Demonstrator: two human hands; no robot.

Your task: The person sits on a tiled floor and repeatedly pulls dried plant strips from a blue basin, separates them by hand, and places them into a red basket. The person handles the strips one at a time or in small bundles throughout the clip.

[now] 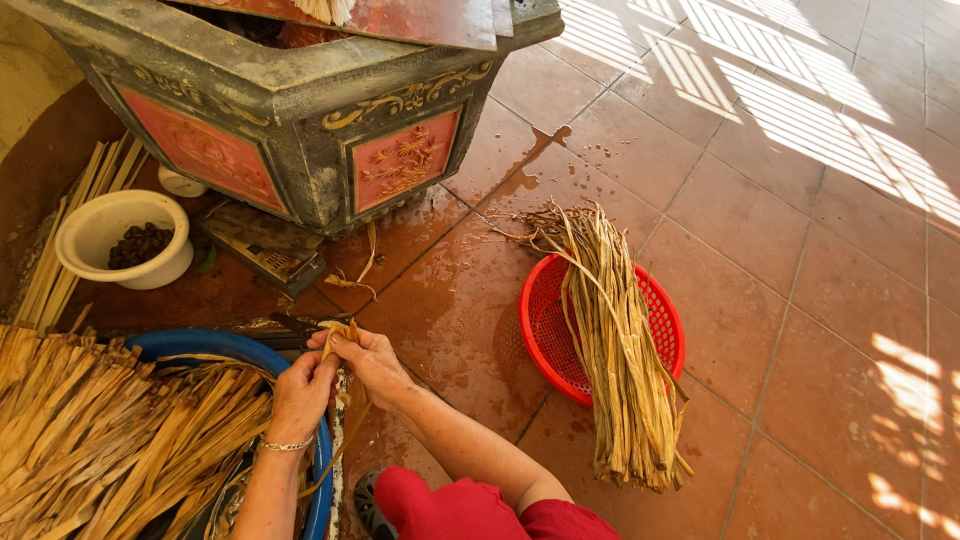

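- While both hands pinch one dried leaf strip (pixel 340 332) above the blue tub (pixel 215 346), I judge I'm splitting it.
- Left hand (pixel 300 392) and right hand (pixel 368 362) are closed on it.
- Next needs a steady pull apart.

The person's two forearms are bare. A thin silver chain bracelet (pixel 287 444) circles the wrist of the left hand (pixel 300 393). The right hand (pixel 368 362) wears nothing, and its arm comes out of a short red sleeve (pixel 455 510) with loose folds. A dark sandal (pixel 366 507) shows beside the sleeve.
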